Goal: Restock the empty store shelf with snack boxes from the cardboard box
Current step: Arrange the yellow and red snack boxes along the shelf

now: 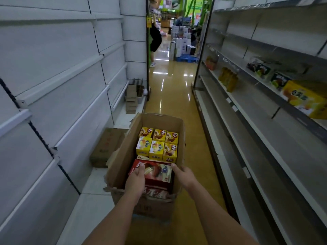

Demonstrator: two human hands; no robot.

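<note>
An open cardboard box [123,156] stands on the aisle floor in front of me. Its far half holds several small yellow snack boxes [157,145]. Nearer to me lies a red snack box [156,171] on top of another red one [155,192]. My left hand [136,179] grips the red box's left end and my right hand [182,174] grips its right end, both inside the carton. The grey store shelf [261,131] on the right is mostly bare. A large yellow box [304,99] and dark packets [260,68] sit on it.
White shelving [58,82] runs along the left. A closed brown carton [106,145] and stacked cardboard pieces [131,99] rest on its base. A person in black [155,41] stands at the aisle's far end by stacked white boxes [182,45].
</note>
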